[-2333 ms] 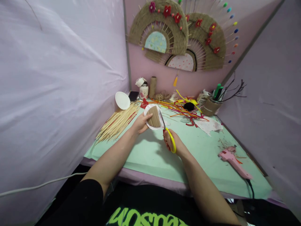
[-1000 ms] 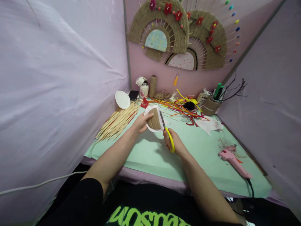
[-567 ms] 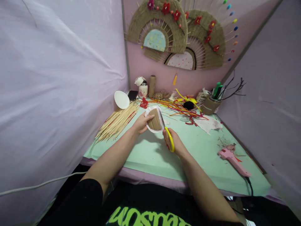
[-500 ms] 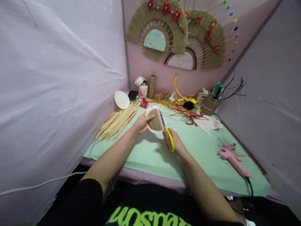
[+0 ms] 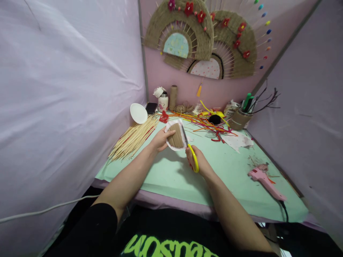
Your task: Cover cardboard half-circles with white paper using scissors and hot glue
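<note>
My left hand point(image 5: 161, 139) is closed on a piece of brown cardboard point(image 5: 175, 137), its thumb lying across the front. White cloth or paper point(image 5: 171, 146) sticks out around the cardboard's edge; which of the two I cannot tell. My right hand point(image 5: 197, 160) grips yellow-handled scissors point(image 5: 193, 157), with fingers wrapped around the handles. The scissor blades point up and away, along the right edge of the white margin. Both hands are above the pale green table covering point(image 5: 171, 178).
Thin wooden sticks point(image 5: 134, 139) and a white bowl point(image 5: 138, 113) are at the left. Coloured pipe cleaners point(image 5: 198, 123) lie across the back. A pink glue gun point(image 5: 268, 184) rests at the right, near a can of pens and twigs point(image 5: 240, 120). Woven fans point(image 5: 205, 28) hang behind.
Almost nothing differs. Both hands, the cardboard and the scissors keep nearly the same place, with only a very slight shift.
</note>
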Available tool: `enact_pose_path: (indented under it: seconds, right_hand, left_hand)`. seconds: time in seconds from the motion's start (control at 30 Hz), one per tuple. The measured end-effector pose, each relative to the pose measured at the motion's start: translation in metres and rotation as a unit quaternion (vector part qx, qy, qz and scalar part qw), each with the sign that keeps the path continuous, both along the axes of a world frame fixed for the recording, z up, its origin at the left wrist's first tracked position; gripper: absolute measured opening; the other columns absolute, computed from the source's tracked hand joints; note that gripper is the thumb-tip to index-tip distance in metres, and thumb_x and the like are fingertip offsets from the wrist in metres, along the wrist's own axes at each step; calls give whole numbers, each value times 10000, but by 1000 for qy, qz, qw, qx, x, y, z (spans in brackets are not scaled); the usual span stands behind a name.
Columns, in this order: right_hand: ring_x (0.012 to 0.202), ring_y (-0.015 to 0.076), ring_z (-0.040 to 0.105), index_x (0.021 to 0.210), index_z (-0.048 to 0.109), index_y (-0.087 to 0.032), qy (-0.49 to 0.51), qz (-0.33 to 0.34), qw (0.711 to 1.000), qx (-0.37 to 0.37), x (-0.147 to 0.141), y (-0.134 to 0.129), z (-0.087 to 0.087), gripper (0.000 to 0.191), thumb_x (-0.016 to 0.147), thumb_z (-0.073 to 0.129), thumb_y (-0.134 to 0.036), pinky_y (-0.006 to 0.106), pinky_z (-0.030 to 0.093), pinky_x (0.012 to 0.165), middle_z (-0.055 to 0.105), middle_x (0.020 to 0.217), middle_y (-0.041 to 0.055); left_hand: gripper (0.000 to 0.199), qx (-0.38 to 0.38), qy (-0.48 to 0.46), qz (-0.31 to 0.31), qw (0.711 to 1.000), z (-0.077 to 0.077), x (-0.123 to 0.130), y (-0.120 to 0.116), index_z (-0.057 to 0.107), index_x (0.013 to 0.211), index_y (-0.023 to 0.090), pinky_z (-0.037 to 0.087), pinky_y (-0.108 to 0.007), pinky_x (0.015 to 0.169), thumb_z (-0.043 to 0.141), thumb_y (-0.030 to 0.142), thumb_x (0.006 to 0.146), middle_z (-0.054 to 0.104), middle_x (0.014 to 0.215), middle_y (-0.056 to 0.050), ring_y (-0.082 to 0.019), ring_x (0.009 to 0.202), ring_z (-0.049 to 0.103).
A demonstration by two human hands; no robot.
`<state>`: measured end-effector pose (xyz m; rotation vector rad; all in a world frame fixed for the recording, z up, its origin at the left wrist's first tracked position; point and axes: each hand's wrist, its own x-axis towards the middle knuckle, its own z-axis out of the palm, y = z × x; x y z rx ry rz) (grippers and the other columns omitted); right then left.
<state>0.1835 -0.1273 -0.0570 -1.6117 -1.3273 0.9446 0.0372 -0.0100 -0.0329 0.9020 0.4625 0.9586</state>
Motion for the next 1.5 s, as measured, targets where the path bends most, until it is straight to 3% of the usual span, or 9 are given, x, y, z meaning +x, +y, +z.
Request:
enact_pose_path:
  seconds: [0.5,0.7,0.93,1.17,1.5]
  right_hand:
    - [391,93,418,765,386,-224,-5,-3,1000,2,1,-1,4,435,808,455,-651,206,311,372,449,517,-50]
    - [388,94,416,765,387,-226,4,-8,1000,-5,0,-2,7,430,802,464,-648,207,315,370,446,507,-54]
    - [358,93,411,748,395,-225,-1,-9,1000,2,2,1,1,397,823,454,-610,203,302,352,437,470,-58]
    - [332,97,396,741,400,-226,10,-23,1000,-14,1,0,5,364,817,455,-578,211,301,337,422,446,-66]
    - [429,92,389,767,392,-226,19,-15,1000,14,2,1,1,418,778,497,-631,198,272,391,441,517,-55]
  left_hand:
    - [369,3,26,-61,998,3,-6,1,651,984,132,481,-339,838,779,167,640,707,903,-63,-169,784,653]
    - [360,13,38,-60,997,3,-6,-1,647,966,136,478,-363,858,785,179,636,709,887,-65,-177,771,662]
    - [364,5,44,-56,997,6,-6,-4,646,948,130,500,-298,760,796,183,620,704,870,-56,-152,741,650]
    - [355,17,47,-60,997,3,-7,0,663,960,139,481,-339,842,789,186,632,713,907,-64,-176,786,662]
    - [336,8,41,-60,997,0,-9,5,667,972,130,475,-326,819,769,181,655,710,899,-71,-171,783,651]
